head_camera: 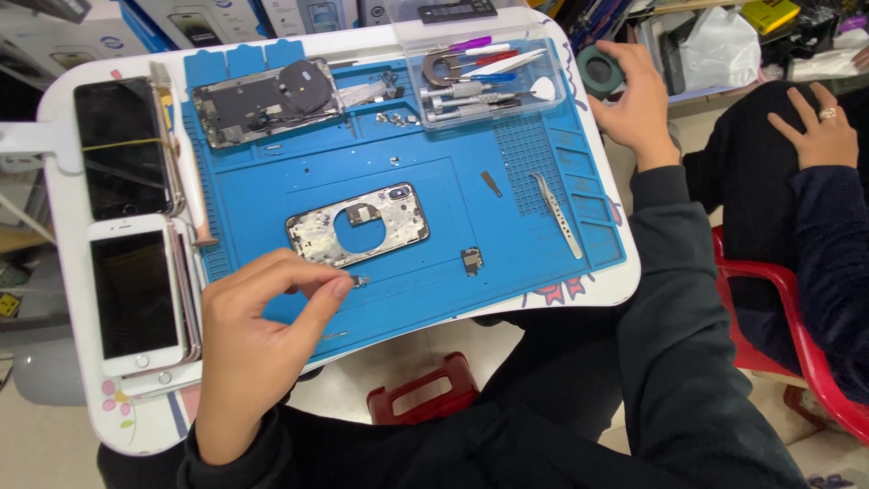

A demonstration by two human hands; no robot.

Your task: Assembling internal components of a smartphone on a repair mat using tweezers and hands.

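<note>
Left hand [258, 340] pinches a tiny metal part [359, 281] between thumb and forefinger, at the blue mat's [272, 195] near edge, just below the stripped phone frame [358, 226] at mat centre. Right hand [634, 100] lies loosely curled at the tray's [615, 263] far right corner, touching a dark green ring [597, 71]; not clearly gripping it. Small module [471, 261] sits right of the frame, tweezers [557, 213] further right. Second opened phone body [267, 100] at far left of the mat, clear tool box [484, 77] far right. Two phones [131, 226] stacked along the tray's left edge. Red stool [421, 394] below; another person's hand [819, 127] at right.
</note>
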